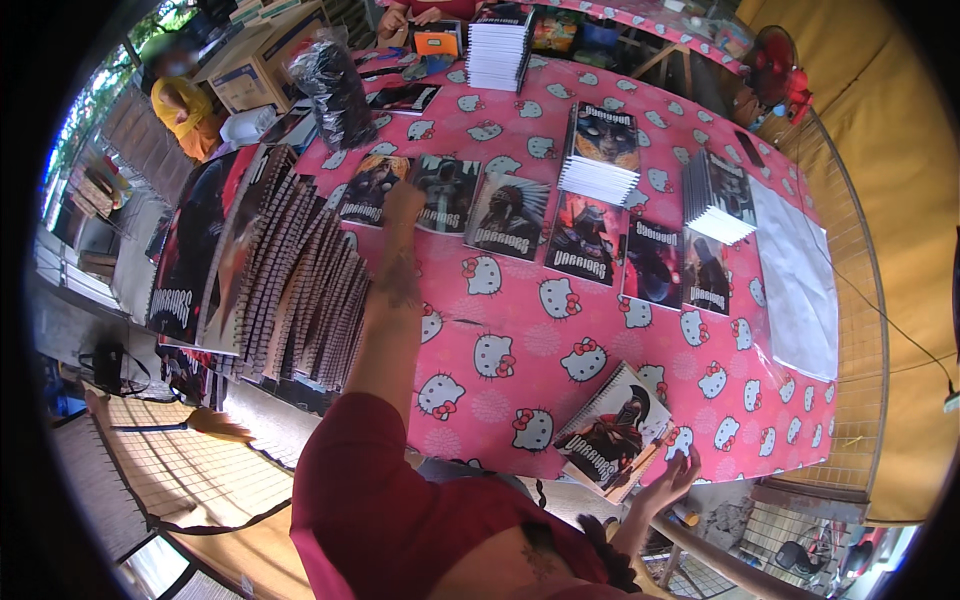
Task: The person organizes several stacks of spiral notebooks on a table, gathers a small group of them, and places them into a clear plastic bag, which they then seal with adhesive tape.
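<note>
My left arm stretches across the pink table, and my left hand is at the right edge of a spiral notebook with a dark warrior cover. Its fingers are too small and blurred to make out. Just right of it lies another notebook. Near the table's front edge, my right hand grips the lower right corner of a spiral notebook with a helmeted warrior in red. At least one more notebook shows beneath that one. The row continues rightward with a headdress-cover notebook and several others.
A tall leaning stack of spiral notebooks fills the table's left side. Notebook piles stand farther back, near a black plastic-wrapped bundle. White sheets lie at right. Two other people are beyond the table; a red fan stands far right.
</note>
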`<control>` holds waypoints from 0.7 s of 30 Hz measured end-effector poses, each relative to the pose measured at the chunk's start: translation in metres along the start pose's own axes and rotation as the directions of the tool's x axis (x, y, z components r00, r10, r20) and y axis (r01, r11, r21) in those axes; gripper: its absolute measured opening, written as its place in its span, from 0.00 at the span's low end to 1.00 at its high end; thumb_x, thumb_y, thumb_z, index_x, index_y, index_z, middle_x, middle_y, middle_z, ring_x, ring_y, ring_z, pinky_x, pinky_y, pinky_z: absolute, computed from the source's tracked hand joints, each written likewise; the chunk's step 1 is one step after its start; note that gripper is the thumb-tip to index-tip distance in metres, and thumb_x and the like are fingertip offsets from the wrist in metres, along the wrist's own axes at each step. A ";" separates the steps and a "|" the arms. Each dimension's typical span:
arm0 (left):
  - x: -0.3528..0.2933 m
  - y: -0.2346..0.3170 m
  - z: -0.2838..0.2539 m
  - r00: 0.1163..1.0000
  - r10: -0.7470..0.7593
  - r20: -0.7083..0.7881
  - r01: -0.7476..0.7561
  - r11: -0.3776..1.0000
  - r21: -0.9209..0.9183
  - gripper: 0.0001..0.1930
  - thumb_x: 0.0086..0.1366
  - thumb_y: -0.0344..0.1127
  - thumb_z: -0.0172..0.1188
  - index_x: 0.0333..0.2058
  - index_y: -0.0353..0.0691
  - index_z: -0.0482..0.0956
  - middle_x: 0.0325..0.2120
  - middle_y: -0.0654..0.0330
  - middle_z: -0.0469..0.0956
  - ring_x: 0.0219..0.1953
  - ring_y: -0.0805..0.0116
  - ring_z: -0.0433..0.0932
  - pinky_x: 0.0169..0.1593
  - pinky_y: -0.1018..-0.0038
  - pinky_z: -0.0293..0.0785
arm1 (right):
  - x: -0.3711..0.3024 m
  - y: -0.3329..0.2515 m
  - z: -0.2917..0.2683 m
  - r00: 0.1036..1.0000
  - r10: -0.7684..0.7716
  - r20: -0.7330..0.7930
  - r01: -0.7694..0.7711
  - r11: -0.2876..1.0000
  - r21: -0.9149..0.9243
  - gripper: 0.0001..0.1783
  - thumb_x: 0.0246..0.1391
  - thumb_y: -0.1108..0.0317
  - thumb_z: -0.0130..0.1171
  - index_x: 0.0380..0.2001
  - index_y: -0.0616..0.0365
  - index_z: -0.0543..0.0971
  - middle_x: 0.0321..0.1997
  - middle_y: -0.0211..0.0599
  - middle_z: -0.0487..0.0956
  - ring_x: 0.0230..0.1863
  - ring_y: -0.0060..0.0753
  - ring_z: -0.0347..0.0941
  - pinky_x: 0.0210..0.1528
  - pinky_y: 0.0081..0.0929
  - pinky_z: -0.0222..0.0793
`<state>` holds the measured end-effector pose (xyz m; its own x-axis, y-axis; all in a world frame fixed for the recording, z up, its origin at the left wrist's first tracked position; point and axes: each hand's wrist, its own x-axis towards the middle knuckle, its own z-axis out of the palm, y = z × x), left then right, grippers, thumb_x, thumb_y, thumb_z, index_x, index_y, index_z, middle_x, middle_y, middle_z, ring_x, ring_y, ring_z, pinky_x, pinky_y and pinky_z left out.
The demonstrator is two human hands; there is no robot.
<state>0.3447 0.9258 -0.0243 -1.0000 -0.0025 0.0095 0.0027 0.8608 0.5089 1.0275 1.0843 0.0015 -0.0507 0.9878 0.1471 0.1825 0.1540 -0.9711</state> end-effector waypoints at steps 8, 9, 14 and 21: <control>-0.271 0.151 -0.104 -0.062 0.993 0.100 -0.856 -0.001 -0.518 0.11 0.53 0.30 0.64 0.36 0.37 0.79 0.29 0.57 0.79 0.33 0.60 0.80 0.36 0.63 0.76 | 0.018 -0.169 0.165 0.624 -0.449 0.639 0.781 0.391 -0.488 0.26 0.48 0.69 0.68 0.52 0.58 0.74 0.53 0.52 0.74 0.55 0.49 0.71 0.48 0.40 0.72; -0.262 0.152 -0.101 0.033 0.993 0.116 -0.666 0.108 -0.738 0.09 0.55 0.32 0.62 0.36 0.37 0.80 0.28 0.56 0.80 0.32 0.60 0.80 0.35 0.64 0.76 | 0.027 -0.170 0.162 0.645 -0.292 0.706 0.719 0.545 -0.431 0.27 0.47 0.69 0.69 0.52 0.58 0.74 0.49 0.51 0.77 0.50 0.49 0.75 0.48 0.39 0.72; -0.057 0.083 -0.003 0.860 0.462 -0.218 -0.510 0.799 -0.318 0.22 0.65 0.49 0.54 0.47 0.36 0.77 0.40 0.49 0.76 0.42 0.53 0.75 0.41 0.55 0.71 | 0.031 -0.128 0.091 0.879 -0.081 0.469 0.145 0.984 -0.101 0.18 0.49 0.77 0.67 0.44 0.61 0.75 0.37 0.36 0.80 0.38 0.23 0.74 0.44 0.24 0.69; -0.037 0.003 0.025 0.987 0.156 0.033 -0.159 0.942 0.295 0.34 0.64 0.54 0.51 0.61 0.34 0.62 0.60 0.34 0.58 0.63 0.32 0.55 0.58 0.35 0.54 | 0.003 -0.061 -0.009 0.850 0.344 0.399 -0.515 0.699 0.497 0.21 0.60 0.68 0.59 0.56 0.59 0.69 0.43 0.36 0.79 0.39 0.34 0.78 0.41 0.31 0.76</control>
<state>0.3813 0.9407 -0.0447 -0.9871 0.1486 0.0603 0.1585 0.9616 0.2242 1.0251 1.0779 0.0628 -0.3718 0.8840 -0.2835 -0.3342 -0.4123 -0.8475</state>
